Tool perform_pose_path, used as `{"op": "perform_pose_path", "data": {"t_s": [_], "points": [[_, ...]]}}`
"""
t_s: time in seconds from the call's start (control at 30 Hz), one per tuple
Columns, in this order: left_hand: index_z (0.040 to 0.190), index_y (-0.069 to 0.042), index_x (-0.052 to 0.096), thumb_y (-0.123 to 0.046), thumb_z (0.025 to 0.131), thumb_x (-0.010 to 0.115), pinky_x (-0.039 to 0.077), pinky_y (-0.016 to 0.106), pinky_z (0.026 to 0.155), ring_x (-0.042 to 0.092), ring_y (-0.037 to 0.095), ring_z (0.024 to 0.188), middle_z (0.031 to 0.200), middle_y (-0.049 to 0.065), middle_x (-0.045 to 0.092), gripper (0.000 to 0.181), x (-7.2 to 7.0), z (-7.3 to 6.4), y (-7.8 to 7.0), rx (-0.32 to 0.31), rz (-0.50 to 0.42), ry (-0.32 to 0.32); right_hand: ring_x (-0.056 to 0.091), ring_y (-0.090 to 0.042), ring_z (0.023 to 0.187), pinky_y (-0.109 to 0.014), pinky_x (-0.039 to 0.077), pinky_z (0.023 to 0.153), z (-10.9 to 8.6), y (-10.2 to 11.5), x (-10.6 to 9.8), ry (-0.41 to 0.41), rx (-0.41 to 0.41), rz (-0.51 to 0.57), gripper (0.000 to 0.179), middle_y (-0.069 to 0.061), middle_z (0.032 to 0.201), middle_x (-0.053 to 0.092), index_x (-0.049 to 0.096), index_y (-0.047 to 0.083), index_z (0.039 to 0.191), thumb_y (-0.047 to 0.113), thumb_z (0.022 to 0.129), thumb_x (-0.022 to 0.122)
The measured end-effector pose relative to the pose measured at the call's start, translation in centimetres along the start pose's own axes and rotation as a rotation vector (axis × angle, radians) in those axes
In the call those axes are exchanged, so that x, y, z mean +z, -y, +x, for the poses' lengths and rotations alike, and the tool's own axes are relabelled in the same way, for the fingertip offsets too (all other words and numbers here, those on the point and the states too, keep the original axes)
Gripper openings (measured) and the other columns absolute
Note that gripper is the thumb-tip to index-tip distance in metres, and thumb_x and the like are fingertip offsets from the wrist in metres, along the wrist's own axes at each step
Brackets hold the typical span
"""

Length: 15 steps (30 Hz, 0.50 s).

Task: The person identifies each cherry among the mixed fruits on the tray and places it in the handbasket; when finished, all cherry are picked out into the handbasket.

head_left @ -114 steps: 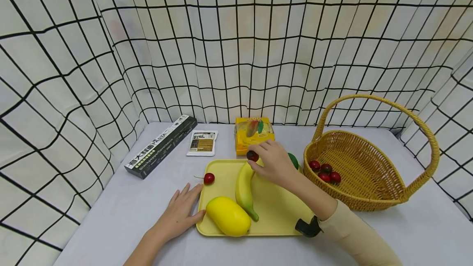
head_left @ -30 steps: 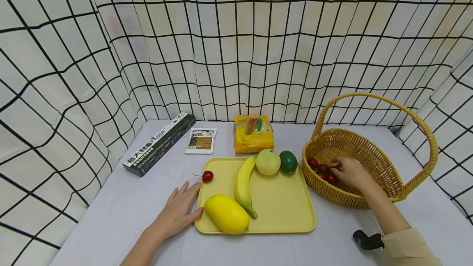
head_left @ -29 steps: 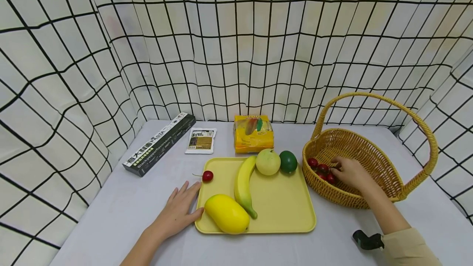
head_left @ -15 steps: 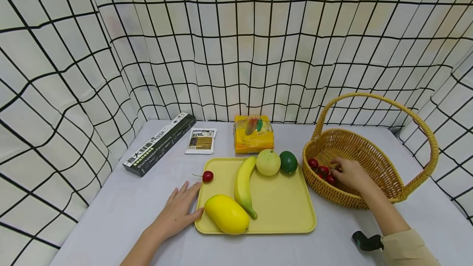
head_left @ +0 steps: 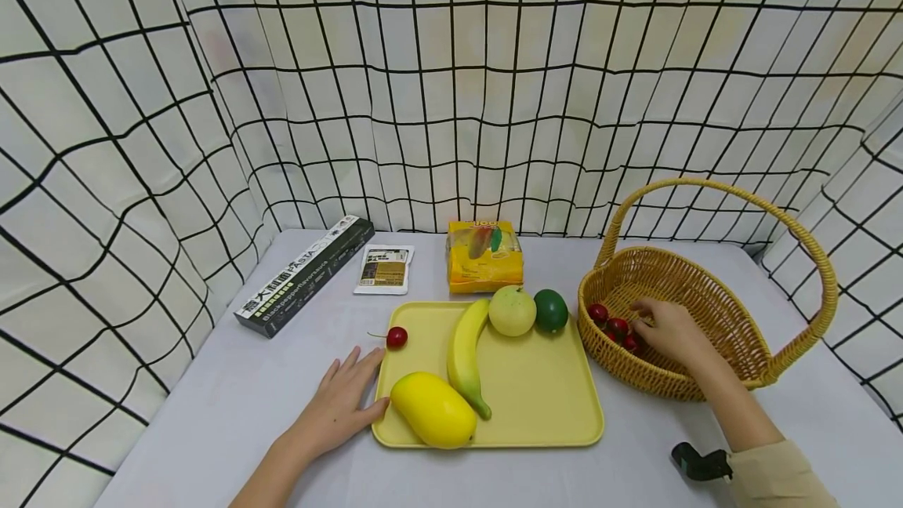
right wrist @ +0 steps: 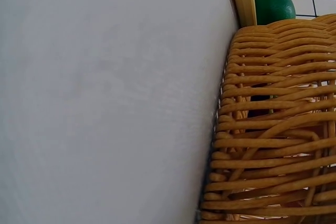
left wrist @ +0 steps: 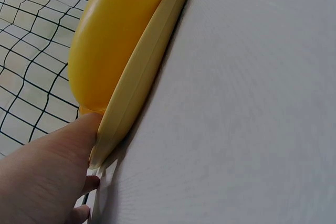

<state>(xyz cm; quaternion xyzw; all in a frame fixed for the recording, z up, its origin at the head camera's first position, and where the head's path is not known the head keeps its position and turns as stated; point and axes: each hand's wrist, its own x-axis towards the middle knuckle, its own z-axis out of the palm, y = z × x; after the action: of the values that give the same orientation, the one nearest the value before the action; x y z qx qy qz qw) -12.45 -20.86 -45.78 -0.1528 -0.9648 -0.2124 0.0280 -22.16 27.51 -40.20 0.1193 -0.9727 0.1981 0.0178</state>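
In the head view my left hand (head_left: 346, 400) rests with spread fingers at the left rim of the yellow tray (head_left: 543, 398). Its thumb touches that rim beside a yellow mango (head_left: 433, 410). My right hand (head_left: 673, 329) reaches into the wicker basket (head_left: 727, 318), fingers bent beside several red cherries (head_left: 617, 326); whether it pinches one is hidden. The basket wall (right wrist: 283, 129) blocks that hand in the right wrist view. One stemmed cherry (head_left: 397, 337) lies at the tray's upper left corner. A banana (head_left: 466, 359), a pale green round fruit (head_left: 512, 310) and a dark green fruit (head_left: 551, 310) are on the tray.
Behind the tray stand a yellow mango-print package (head_left: 484, 257) and a small flat sachet (head_left: 384, 270). A long dark pasta box (head_left: 305, 276) lies at the left. The basket's tall handle (head_left: 734, 188) arches above it. Grid-patterned cloth walls enclose the table.
From above the tray, where it held a dark cherry, my right hand has moved right into the basket. Cherries there have shifted slightly in the last second. The left hand stays at the tray.
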Motion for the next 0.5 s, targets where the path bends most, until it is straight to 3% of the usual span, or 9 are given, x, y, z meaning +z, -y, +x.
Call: {"op": "perform_pose_path", "data": {"t_s": [0.27,0.5], "points": [[0.141,-0.008,0.035,-0.037,0.084,0.062,0.012,0.059,0.105,0.023,0.039,0.133,0.142,0.011,0.039,0.069,0.0,-0.1,-0.1,-0.003,-0.001,0.009,0.059,-0.031,0.079,-0.043,0.05,0.064,0.0,0.6,-0.3,-0.11,-0.041,-0.02,0.029,-0.024,0.099,0.063,0.06,-0.006,0.11,0.009,0.085,0.058],[0.141,-0.008,0.035,-0.037,0.084,0.062,0.011,0.059,0.105,0.023,0.039,0.133,0.142,0.011,0.039,0.069,-0.1,0.0,-0.1,-0.007,-0.001,0.014,0.055,-0.04,0.095,-0.052,0.046,0.078,0.1,2.5,-0.8,-0.211,-0.087,-0.057,0.027,-0.023,0.1,0.063,0.061,-0.005,0.108,0.01,0.085,0.058]]}}
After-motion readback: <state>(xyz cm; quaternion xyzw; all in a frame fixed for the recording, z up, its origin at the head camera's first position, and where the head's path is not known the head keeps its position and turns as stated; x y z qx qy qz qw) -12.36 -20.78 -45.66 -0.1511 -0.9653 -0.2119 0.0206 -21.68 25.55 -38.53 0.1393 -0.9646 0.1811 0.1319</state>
